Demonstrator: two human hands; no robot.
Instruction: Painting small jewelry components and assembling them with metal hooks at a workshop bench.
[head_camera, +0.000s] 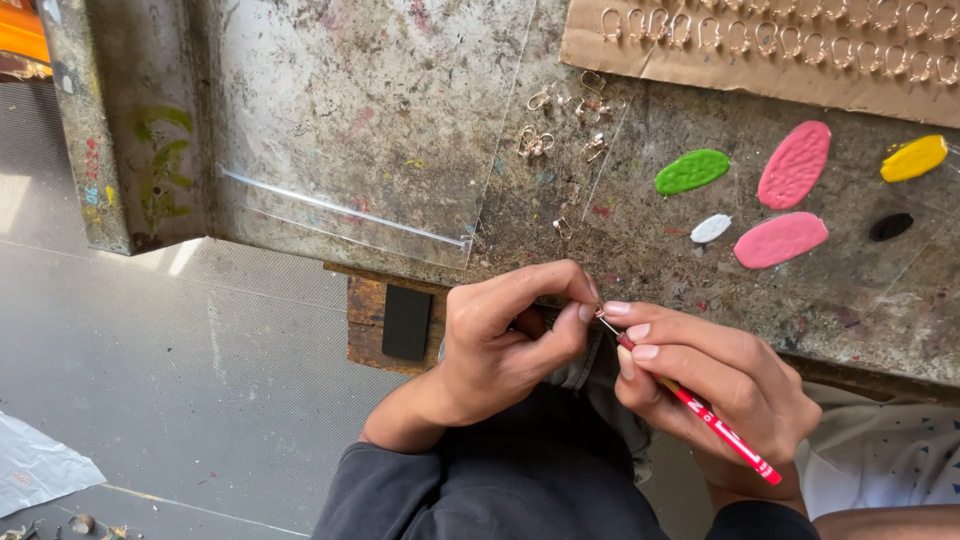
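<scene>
Nearby: green blob (692, 171), pink blobs (795, 164); hooks (536, 143) apparently loose.

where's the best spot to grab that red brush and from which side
Probably the bare red shaft, between the right hand and the brush's free back end. It juts out past the palm toward the lower right, so come from that side, fingers across the thin handle. The tip is busy against the small metal piece pinched in the left hand, so avoid that end.
</scene>
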